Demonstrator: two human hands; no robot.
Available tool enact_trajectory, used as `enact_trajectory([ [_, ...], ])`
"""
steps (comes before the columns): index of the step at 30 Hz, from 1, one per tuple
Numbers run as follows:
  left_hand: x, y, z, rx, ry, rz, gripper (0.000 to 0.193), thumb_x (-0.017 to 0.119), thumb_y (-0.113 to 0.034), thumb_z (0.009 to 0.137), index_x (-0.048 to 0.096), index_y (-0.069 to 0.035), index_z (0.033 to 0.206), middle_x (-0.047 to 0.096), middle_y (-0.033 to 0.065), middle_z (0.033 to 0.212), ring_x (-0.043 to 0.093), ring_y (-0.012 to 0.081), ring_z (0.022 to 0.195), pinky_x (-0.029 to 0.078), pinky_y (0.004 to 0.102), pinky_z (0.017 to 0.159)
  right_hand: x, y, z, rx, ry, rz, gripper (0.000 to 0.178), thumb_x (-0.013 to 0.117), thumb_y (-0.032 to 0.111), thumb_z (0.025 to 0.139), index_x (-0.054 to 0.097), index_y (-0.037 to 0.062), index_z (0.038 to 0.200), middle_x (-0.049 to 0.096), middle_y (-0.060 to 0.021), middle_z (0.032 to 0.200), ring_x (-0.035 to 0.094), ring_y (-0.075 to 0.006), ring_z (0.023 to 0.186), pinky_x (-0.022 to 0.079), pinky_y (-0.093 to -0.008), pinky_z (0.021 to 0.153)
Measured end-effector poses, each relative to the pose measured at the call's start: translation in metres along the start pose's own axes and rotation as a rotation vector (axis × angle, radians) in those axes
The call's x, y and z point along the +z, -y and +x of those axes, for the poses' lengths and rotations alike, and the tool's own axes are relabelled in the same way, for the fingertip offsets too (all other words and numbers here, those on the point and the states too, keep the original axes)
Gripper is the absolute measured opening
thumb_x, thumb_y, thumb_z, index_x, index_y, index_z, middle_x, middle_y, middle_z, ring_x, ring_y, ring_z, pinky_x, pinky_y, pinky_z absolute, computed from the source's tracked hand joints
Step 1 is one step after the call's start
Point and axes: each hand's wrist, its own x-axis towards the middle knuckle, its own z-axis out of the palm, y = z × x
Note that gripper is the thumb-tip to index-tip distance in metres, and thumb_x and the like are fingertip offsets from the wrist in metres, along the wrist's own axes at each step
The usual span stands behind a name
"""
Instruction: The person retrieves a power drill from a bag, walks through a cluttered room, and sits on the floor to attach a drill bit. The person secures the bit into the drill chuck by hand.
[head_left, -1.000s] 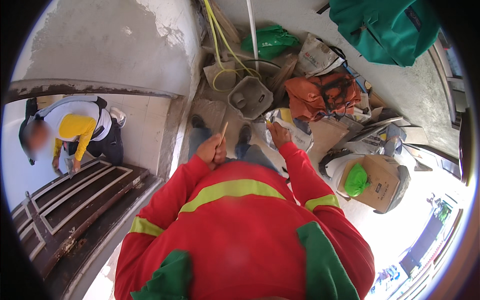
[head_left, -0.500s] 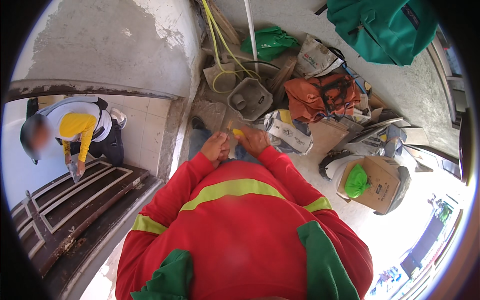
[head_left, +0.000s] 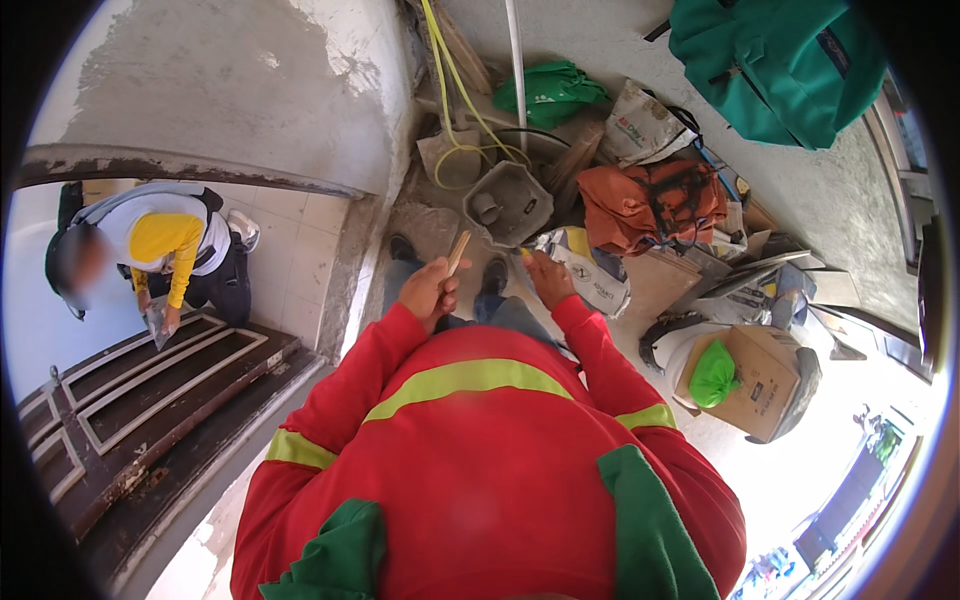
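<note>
My left hand is closed around a thin wooden stick, which points up and away from the fist. A short gap to the right, my right hand is closed on a small yellow tool; only a bit of it shows past the fingers, so its kind is unclear. Both hands are held out in front of my red shirt, above my legs and shoes. Nothing joins the two hands.
A grey mortar tub stands just beyond my hands, beside a printed sack and an orange bag. At right is a cardboard box with a green bag. On the left, another person works over a dark panelled door.
My hands were together over the stick and the yellow tool. Now they are apart: the right has moved right with the tool, and the stick stands up from my left hand.
</note>
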Motion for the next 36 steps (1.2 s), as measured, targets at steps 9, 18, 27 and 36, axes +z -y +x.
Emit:
enact_trajectory([
  [9,0.001,0.004,0.014,-0.007,0.041,-0.002,0.009,0.046,-0.022,0.106,0.049,-0.014,0.104,0.046,-0.0019,0.077,0.039,0.0084,0.054,0.032,0.0233,0.051,-0.010,0.095,-0.002,-0.339,0.087,0.031,0.033,0.057,0.039,0.099,0.061,0.0063,0.097,0.064,-0.0192,0.078,0.064,-0.0438,0.074,0.049,-0.0499,0.063],
  [18,-0.004,0.009,0.014,-0.074,0.106,-0.043,0.007,0.045,-0.020,0.106,0.045,-0.017,0.100,0.043,-0.0030,0.074,0.033,0.0060,0.051,0.028,0.0234,0.047,-0.009,0.098,-0.004,-0.325,0.059,-0.008,0.033,0.066,0.042,0.092,0.065,0.0095,0.096,0.067,-0.0166,0.076,0.066,-0.0406,0.073,0.051,-0.0507,0.064],
  [27,-0.004,0.010,0.011,-0.167,0.130,-0.192,0.009,0.048,-0.021,0.105,0.046,-0.017,0.098,0.041,-0.0047,0.071,0.031,0.0068,0.049,0.026,0.0231,0.046,0.007,0.087,-0.003,-0.364,-0.076,-0.037,0.030,0.075,0.038,0.084,0.066,0.0105,0.094,0.068,-0.0147,0.079,0.067,-0.0380,0.074,0.051,-0.0486,0.063],
  [36,-0.003,0.014,-0.008,-0.195,0.203,-0.133,0.011,0.048,-0.024,0.106,0.050,-0.013,0.104,0.042,-0.0037,0.071,0.033,0.0079,0.049,0.029,0.0249,0.046,0.041,-0.038,0.018,-0.144,-0.185,-0.340,0.020,0.059,0.030,0.095,0.066,0.0130,0.102,0.067,-0.0098,0.082,0.067,-0.0329,0.073,0.049,-0.0456,0.059],
])
